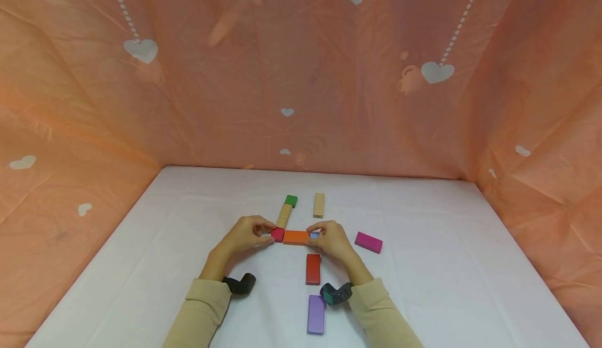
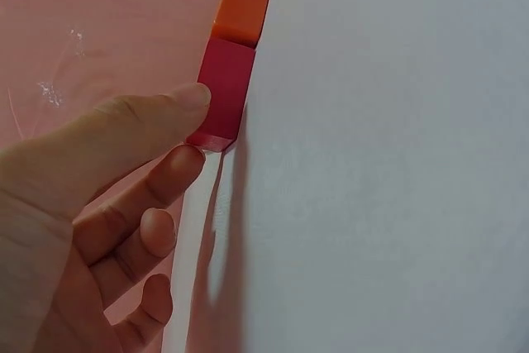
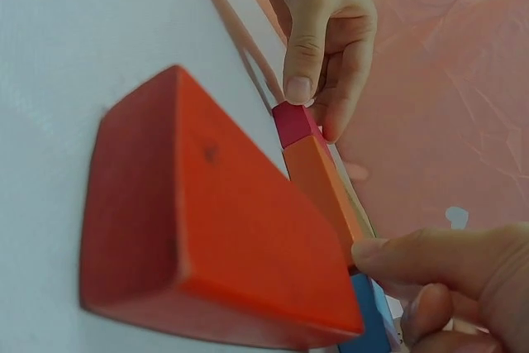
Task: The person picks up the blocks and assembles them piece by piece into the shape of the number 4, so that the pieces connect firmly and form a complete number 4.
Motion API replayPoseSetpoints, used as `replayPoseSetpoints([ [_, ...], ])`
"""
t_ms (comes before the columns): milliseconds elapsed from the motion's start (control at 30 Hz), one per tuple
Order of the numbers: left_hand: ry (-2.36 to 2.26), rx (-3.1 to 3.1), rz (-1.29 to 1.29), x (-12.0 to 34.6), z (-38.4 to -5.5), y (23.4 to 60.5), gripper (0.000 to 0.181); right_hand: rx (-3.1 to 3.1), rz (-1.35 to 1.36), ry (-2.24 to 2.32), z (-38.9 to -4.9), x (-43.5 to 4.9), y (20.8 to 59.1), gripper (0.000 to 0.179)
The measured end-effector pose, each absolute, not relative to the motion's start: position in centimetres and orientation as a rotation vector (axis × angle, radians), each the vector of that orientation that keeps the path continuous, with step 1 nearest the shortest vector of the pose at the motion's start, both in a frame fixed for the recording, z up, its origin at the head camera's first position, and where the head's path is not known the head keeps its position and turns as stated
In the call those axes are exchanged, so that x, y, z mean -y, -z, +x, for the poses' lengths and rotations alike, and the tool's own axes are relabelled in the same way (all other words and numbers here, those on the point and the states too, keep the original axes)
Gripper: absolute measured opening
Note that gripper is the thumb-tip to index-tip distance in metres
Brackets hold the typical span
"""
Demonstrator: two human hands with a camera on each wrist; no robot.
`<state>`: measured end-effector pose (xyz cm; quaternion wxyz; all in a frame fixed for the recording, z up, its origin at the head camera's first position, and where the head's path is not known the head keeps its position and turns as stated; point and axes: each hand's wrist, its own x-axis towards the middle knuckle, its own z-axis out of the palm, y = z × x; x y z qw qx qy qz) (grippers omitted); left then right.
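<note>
A small crimson block [image 1: 278, 235] meets the left end of an orange block [image 1: 296, 238], forming a row on the white table. My left hand [image 1: 246, 233] pinches the crimson block by its outer end with thumb and forefinger; in the left wrist view the other fingers are loosely curled. At the orange block's right end, my right hand [image 1: 332, 240] grips with thumb and forefinger. Partly behind that hand lies a blue block [image 3: 370, 313], beside the orange one. A natural wood block [image 1: 284, 216] runs back from the crimson block to a green block [image 1: 291, 200].
Another wood block [image 1: 319, 205] lies farther back. A magenta block [image 1: 369, 242] is to the right. Nearer me, a red block [image 1: 313, 269] and a purple block [image 1: 316, 314] lie between my forearms. An orange curtain [image 1: 301, 76] surrounds the white table [image 1: 447, 264].
</note>
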<state>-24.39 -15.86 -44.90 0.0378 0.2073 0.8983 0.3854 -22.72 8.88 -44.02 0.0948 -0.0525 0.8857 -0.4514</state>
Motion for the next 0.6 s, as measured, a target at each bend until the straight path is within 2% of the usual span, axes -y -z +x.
replayPoseSetpoints([
  [600, -1.194, -2.782, 0.605, 15.26, -24.17, 44.51, 0.027, -2.666, -0.152, 1.334, -22.69, -8.62, 44.04, 0.025],
])
